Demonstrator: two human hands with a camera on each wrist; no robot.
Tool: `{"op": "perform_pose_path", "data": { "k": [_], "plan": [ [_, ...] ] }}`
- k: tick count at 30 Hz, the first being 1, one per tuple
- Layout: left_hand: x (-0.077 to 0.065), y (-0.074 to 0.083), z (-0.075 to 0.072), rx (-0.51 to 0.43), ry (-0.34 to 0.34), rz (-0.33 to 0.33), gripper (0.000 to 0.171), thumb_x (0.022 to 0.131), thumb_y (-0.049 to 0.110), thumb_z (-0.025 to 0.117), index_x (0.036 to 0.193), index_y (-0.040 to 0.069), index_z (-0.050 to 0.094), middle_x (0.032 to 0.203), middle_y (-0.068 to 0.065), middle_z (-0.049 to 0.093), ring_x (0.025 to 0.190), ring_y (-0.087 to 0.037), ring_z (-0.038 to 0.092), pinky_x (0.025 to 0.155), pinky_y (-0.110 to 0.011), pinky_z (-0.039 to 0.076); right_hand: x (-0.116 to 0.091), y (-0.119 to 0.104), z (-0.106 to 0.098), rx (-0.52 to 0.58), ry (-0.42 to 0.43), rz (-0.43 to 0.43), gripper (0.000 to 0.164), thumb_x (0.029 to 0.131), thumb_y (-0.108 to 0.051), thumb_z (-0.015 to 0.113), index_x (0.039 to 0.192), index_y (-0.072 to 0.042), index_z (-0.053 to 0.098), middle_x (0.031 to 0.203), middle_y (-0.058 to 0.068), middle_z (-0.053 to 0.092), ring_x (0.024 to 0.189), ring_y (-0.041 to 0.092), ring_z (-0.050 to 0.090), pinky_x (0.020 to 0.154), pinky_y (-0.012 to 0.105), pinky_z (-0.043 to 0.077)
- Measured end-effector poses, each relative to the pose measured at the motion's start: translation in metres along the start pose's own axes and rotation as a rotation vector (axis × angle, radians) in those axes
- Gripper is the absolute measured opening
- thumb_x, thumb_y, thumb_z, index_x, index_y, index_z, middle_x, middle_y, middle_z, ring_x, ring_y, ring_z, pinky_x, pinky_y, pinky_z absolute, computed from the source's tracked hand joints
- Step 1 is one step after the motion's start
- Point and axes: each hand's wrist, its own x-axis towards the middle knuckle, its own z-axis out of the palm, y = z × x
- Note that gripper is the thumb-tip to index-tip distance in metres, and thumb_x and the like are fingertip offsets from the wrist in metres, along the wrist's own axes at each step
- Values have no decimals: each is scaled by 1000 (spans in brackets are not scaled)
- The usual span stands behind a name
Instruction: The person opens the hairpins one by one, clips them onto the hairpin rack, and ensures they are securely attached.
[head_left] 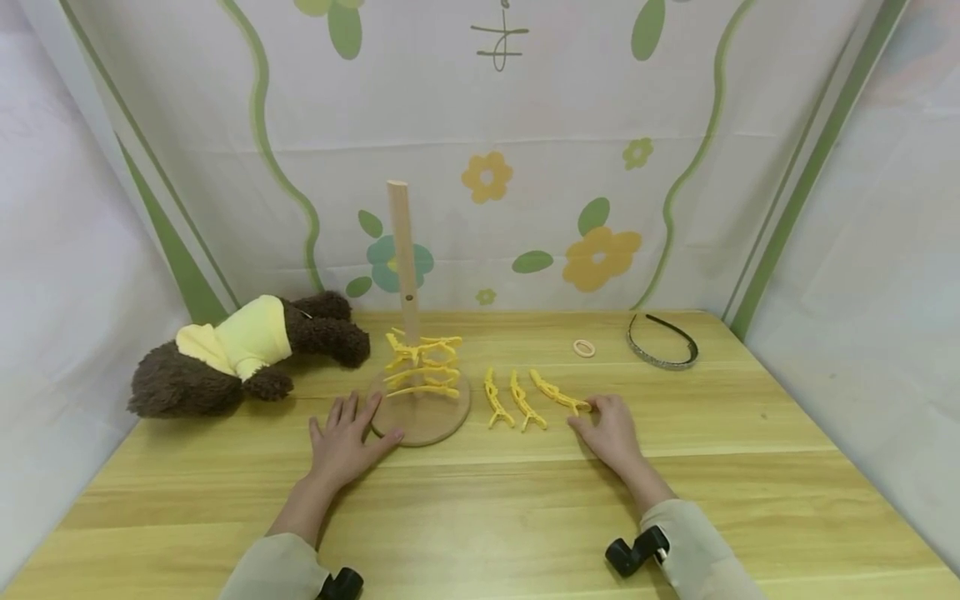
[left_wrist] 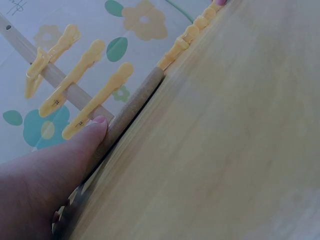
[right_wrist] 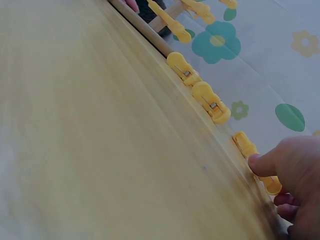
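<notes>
At base rim (head_left: pixel 431 442), left grip (head_left: pixel 345 448) wide; right grip (head_left: pixel 613 432), well apart, pinches rightmost clip (head_left: pixel 551 392).

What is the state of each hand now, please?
Left hand: open, touching the round wooden base.
Right hand: closed, pinching the rightmost yellow clip by its end.

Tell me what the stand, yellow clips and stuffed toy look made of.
Stand: probably wood, smooth and matte, judging by its pale tan colour.
Yellow clips: likely plastic, slightly shiny, with moulded-looking bodies; their small coil springs look metallic.
Stuffed toy: apparently plush, its dark pile visibly fuzzy.
</notes>
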Motion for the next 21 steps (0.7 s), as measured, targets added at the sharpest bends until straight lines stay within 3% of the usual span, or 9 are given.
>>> {"op": "perform_pose_path", "data": {
  "k": [4, 9, 16, 21],
  "plan": [
    [0, 0, 1, -3, 2, -2, 81, 75, 66, 43, 137, 16, 28, 137, -23, 18, 123, -43, 8, 85, -66, -5, 1, 1, -1, 69, 12, 19, 44, 76, -18, 66, 106, 11, 53, 101, 24, 47, 92, 35, 44, 79, 46, 37],
    [-1, 0, 1, -8, 6, 0, 80, 75, 65, 43, 137, 17, 28, 137, -23, 18, 123, -43, 9, 85, -66, -4, 1, 0, -3, 149, 25, 43, 44, 76, -15, 65, 110, 10, 50, 98, 21, 50, 80, 28, 49, 65, 38, 43],
    [-2, 1, 0, -21, 9, 1, 80, 75, 64, 45, 137, 16, 29, 137, -24, 18, 123, -44, 9, 85, -66, -5, 2, 3, -3, 141, 18, 26, 45, 75, -11, 66, 111, 11, 49, 84, 16, 50, 71, 24, 48, 58, 31, 41],
    [-1, 1, 0, -16, 14, 5, 80, 75, 64, 44, 137, 16, 29, 136, -24, 19, 123, -43, 9, 85, -66, -4, 3, 4, -4, 160, -20, 24, 42, 81, -11, 61, 113, 11, 47, 91, 18, 50, 76, 25, 51, 62, 34, 44]
  ]
}}
